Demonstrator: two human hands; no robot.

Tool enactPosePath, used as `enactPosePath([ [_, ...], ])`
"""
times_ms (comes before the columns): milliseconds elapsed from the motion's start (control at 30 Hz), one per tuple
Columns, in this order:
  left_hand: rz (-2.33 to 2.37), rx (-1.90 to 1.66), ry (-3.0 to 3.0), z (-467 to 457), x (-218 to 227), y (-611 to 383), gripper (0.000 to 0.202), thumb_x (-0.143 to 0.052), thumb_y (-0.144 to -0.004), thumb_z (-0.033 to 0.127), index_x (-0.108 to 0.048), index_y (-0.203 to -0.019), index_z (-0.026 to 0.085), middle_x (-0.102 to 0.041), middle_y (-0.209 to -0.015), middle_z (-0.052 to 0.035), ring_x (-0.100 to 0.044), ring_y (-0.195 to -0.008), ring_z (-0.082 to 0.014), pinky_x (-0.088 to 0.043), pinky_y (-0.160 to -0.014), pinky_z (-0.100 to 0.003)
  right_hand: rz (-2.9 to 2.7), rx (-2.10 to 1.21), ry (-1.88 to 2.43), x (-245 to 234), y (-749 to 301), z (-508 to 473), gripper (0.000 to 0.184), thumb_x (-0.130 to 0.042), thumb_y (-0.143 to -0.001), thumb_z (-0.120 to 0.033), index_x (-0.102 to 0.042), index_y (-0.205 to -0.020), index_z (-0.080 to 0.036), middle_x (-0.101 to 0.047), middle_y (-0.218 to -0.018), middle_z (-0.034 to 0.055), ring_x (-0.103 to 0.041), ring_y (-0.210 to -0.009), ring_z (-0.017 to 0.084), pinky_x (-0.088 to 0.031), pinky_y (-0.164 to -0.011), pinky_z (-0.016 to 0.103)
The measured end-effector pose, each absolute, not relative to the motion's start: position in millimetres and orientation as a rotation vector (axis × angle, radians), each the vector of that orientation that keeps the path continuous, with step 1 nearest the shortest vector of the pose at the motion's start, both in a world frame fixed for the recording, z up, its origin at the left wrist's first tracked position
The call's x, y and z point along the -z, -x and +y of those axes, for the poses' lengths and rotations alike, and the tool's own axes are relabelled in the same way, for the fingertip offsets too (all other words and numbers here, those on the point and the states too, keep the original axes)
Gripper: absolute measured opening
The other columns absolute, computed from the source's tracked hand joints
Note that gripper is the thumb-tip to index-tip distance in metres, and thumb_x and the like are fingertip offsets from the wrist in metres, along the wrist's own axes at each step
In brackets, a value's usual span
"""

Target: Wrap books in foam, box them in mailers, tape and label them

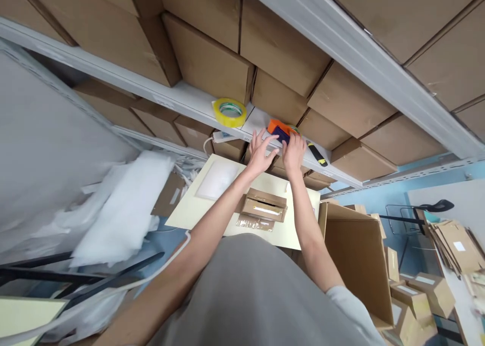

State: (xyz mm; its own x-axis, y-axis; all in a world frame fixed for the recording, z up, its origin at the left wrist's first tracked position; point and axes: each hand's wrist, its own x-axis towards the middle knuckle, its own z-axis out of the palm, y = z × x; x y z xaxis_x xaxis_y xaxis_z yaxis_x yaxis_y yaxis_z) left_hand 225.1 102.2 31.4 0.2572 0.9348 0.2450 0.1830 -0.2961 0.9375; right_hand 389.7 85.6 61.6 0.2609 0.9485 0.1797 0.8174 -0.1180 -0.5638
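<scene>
On the shelf edge ahead lies an orange and dark-blue tape dispenser [279,130]. The fingers of my right hand [294,153] are curled against its near right side, and the roll behind them is mostly hidden. My left hand [261,154] reaches to the dispenser's left side with thumb and fingers apart. Left of it on the shelf is a yellow roll of tape [229,112]. A black and yellow box cutter [317,154] rests just right of my right hand. Below my forearms, a small cardboard box [264,205] with shiny tape sits on the pale yellow tabletop [291,237].
Brown cartons [282,43] fill the shelves [147,96]. A white plastic sheet [217,179] lies on the tabletop. At right stands a large open carton [354,265], with smaller boxes [413,298] beyond. White foam wrap [125,204] is piled at left. A pale cable [166,273] crosses by my left arm.
</scene>
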Motion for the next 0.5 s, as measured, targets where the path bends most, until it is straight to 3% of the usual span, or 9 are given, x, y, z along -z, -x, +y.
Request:
enactPosePath([
  [100, 1.057, -1.149, -1.617, 99, -36, -214, 0.064, -0.084, -0.096, 0.053, -0.069, -0.155, 0.034, -0.039, -0.186, -0.0068, -0.006, -0.181, -0.0458, -0.012, -0.145, -0.065, -1.585, -0.346, 1.976, -59, -392, 118, 0.057, -0.052, -0.109, -0.02, -0.05, -0.164, -0.005, -0.053, -0.171, 0.0316, -0.031, -0.175, 0.045, -0.012, -0.147, 0.069],
  [200, 1.066, -1.136, -1.581, 81, -22, -194, 0.055, -0.081, -0.099, 0.045, -0.07, -0.151, 0.031, -0.052, -0.177, -0.0097, -0.025, -0.177, -0.0415, -0.016, -0.146, -0.06, -1.598, -0.337, 1.981, -43, -402, 131, 0.053, -0.057, -0.104, -0.015, -0.057, -0.155, -0.003, -0.061, -0.161, 0.0333, -0.039, -0.169, 0.047, -0.017, -0.145, 0.072],
  [333, 1.043, -1.072, -1.511, 45, 1, -178, 0.042, -0.07, -0.102, 0.035, -0.074, -0.143, 0.025, -0.07, -0.156, -0.0108, -0.056, -0.158, -0.0358, -0.032, -0.142, -0.054, -1.689, -0.311, 1.927, -30, -422, 145, 0.05, -0.058, -0.109, -0.029, -0.056, -0.153, -0.005, -0.064, -0.158, 0.0303, -0.042, -0.168, 0.047, -0.021, -0.142, 0.076],
  [500, 1.087, -0.991, -1.284, 1, 19, -181, 0.035, -0.068, -0.104, 0.034, -0.078, -0.136, 0.024, -0.077, -0.141, -0.009, -0.068, -0.143, -0.0314, -0.047, -0.133, -0.05, -1.852, -0.217, 1.936, -28, -431, 121, 0.064, -0.033, -0.121, -0.055, -0.043, -0.161, -0.006, -0.057, -0.163, 0.0282, -0.045, -0.167, 0.045, -0.037, -0.135, 0.075],
])
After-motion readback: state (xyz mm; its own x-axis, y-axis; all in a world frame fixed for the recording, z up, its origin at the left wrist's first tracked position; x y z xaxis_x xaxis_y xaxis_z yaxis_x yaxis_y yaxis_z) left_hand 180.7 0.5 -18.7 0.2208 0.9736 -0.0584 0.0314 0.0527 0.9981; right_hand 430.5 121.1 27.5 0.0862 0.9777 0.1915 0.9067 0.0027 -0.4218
